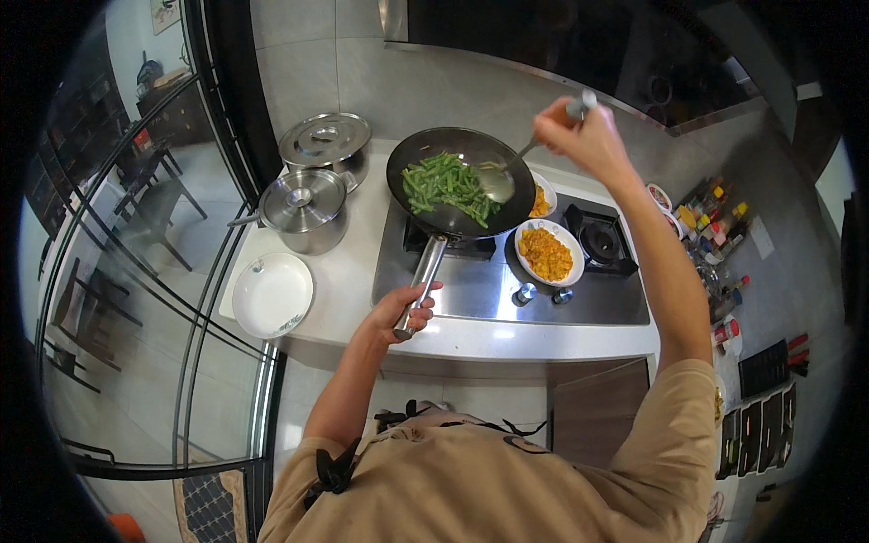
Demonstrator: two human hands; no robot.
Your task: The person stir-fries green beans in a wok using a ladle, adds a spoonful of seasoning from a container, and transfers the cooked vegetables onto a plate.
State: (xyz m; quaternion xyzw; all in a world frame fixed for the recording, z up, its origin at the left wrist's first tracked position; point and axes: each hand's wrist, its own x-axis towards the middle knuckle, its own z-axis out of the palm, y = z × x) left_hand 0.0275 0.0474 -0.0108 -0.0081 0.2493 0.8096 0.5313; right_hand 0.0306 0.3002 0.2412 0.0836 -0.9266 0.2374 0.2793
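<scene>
My left hand (402,311) grips the steel handle (429,268) of a dark wok (414,153) over the left burner. Cut green beans (448,182) lie in the wok, mostly left of its middle. Raised above the wok's right side, my right hand (587,139) is closed around the grey grip of a metal spatula (497,183). The spatula's broad head rests inside the wok at the right edge of the beans. Close to the wok, on the steel hob, stands a white oval dish (577,261) of orange-yellow cooked food. Behind it a second dish (548,188) is partly hidden by the wok.
An empty white plate (273,295) lies at the counter's left end. Two lidded steel pots (302,210) stand behind it. The right burner (601,241) is bare. Bottles (719,224) line the right wall, with a knife holder (764,368) nearby. A glass door (204,305) borders the left.
</scene>
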